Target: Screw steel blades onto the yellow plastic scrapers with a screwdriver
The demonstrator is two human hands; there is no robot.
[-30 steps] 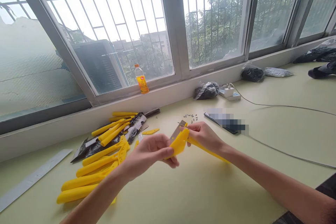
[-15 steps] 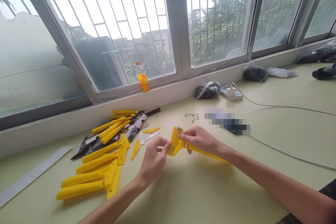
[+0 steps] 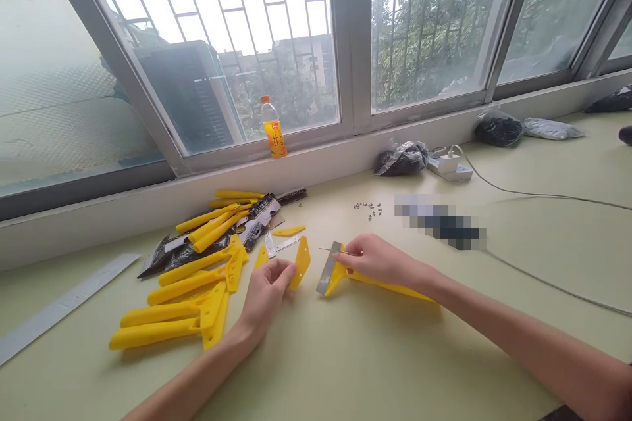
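A yellow plate (image 3: 303, 263) is pinched by the left hand (image 3: 266, 284); a scraper (image 3: 338, 274) and thin rod (image 3: 326, 249) are gripped by the closed right hand (image 3: 378, 264), over the table (image 3: 345, 362). Yellow handles (image 3: 158, 334) are piled at left, small metal parts (image 3: 371, 206) scattered behind. The scraper's handle (image 3: 382, 287) is partly covered; a dark object (image 3: 459, 231) is blurred.
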